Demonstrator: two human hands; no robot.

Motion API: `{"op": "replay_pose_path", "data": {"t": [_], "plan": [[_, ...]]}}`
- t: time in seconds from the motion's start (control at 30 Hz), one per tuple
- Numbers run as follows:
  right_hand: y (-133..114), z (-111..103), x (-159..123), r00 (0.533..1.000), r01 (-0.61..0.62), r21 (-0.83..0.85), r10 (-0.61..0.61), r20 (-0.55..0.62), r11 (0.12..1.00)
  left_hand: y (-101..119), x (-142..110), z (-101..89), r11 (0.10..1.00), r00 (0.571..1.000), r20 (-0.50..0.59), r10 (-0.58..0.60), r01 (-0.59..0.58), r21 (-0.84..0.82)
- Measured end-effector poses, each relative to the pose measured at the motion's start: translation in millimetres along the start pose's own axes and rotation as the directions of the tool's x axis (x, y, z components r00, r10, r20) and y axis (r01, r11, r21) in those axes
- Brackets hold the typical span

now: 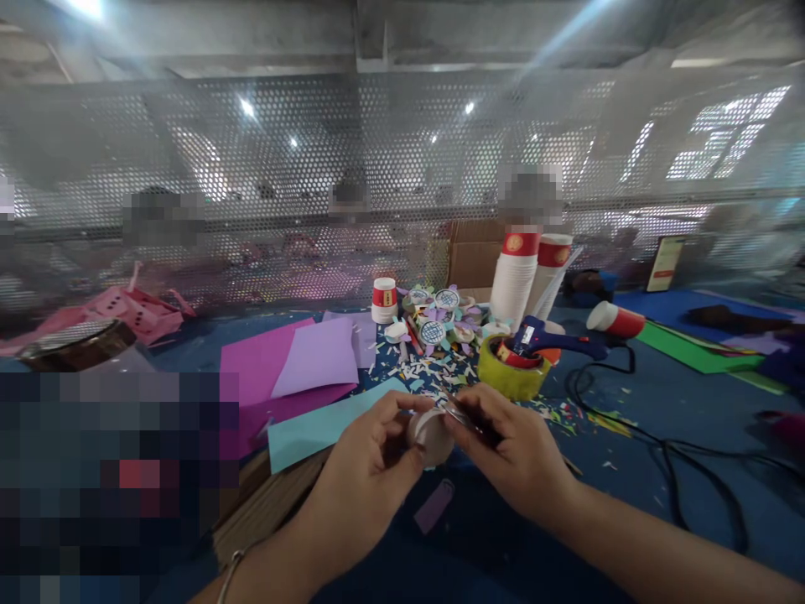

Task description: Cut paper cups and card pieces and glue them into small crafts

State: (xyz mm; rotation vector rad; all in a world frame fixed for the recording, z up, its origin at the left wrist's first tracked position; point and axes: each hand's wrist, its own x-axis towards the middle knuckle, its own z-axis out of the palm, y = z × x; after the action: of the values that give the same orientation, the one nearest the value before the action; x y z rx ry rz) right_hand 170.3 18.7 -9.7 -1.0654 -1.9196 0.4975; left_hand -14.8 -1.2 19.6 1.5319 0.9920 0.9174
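My left hand point(371, 457) is closed around a small white paper cup piece point(433, 440), round and pale, pinched between thumb and fingers. In my right hand point(525, 457) is a pair of scissors point(462, 415); their metal blades meet the cup piece's edge, and the fingers cover most of the handles. A small purple paper strip point(433, 506) lies on the blue table just below both hands. Beyond them are scattered paper scraps point(433, 367) and a pile of small round paper pieces point(435, 331) with blue-patterned centres and coloured tabs.
A blue glue gun point(557, 340) rests on a yellow tape roll point(511, 377), its black cable point(672, 470) looping right. Tall cup stacks point(512, 285) and one upright cup point(384, 300) stand behind. Purple paper point(320, 356), a light-blue sheet point(327, 428) and cardboard point(270, 512) lie left.
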Motion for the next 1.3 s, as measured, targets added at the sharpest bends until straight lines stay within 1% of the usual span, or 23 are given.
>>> {"op": "replay_pose_path", "data": {"t": [0.13,0.23,0.3,0.43,0.5,0.6,0.7,0.83,0.9,0.97,1.03,1.1,1.17,1.23,1.3], "plan": [[-1,0,1,1.000,0.004,0.008,-0.004,-0.002,1.000,3,-1,-0.8,0.999,0.999,-0.028,0.015,-0.014,0.045],[-2,-1,1,1.000,0.004,0.025,-0.004,0.013,1.000,6,-5,-1.0,0.983,0.995,-0.083,0.057,-0.041,0.177],[-3,-1,2,1.000,0.008,0.045,-0.009,0.026,0.999,9,-7,-1.3,0.964,0.992,-0.097,0.079,-0.051,0.260],[-4,-2,2,0.997,0.001,0.102,-0.009,0.077,0.995,12,-9,-3.2,0.901,0.987,-0.056,0.153,-0.116,0.418],[-4,-2,2,0.994,-0.021,0.125,0.007,0.108,0.992,11,-9,-4.6,0.875,0.984,-0.039,0.171,-0.134,0.465],[-3,-2,2,0.987,-0.074,0.241,0.037,0.155,0.968,8,-9,-6.1,0.870,0.983,-0.045,0.178,-0.136,0.473],[-1,0,2,0.979,-0.127,0.398,0.049,0.200,0.908,6,-9,-6.4,0.842,0.978,-0.043,0.203,-0.152,0.517],[-1,2,4,0.967,-0.187,0.481,0.075,0.243,0.857,5,-9,-4.9,0.813,0.972,-0.053,0.230,-0.162,0.560],[-2,2,4,0.963,-0.215,0.484,0.101,0.250,0.848,5,-9,-3.7,0.794,0.958,-0.072,0.277,-0.186,0.579],[-3,2,5,0.961,-0.232,0.490,0.121,0.248,0.840,6,-10,-2.8,0.765,0.931,-0.105,0.349,-0.219,0.606],[-4,1,5,0.961,-0.241,0.513,0.128,0.246,0.824,8,-11,-3.1,0.751,0.901,-0.162,0.402,-0.223,0.622],[-5,0,5,0.963,-0.241,0.543,0.127,0.239,0.805,12,-11,-5.3,0.784,0.882,-0.250,0.399,-0.186,0.593],[-5,0,5,0.965,-0.241,0.552,0.134,0.228,0.798,16,-9,-9.2,0.852,0.879,-0.334,0.339,-0.136,0.505],[-5,-1,4,0.964,-0.246,0.542,0.144,0.223,0.803,18,-6,-14.2,0.914,0.898,-0.362,0.250,-0.095,0.395],[-5,-1,4,0.961,-0.259,0.524,0.159,0.228,0.811,18,-2,-19.2,0.945,0.925,-0.337,0.174,-0.060,0.322]]}}
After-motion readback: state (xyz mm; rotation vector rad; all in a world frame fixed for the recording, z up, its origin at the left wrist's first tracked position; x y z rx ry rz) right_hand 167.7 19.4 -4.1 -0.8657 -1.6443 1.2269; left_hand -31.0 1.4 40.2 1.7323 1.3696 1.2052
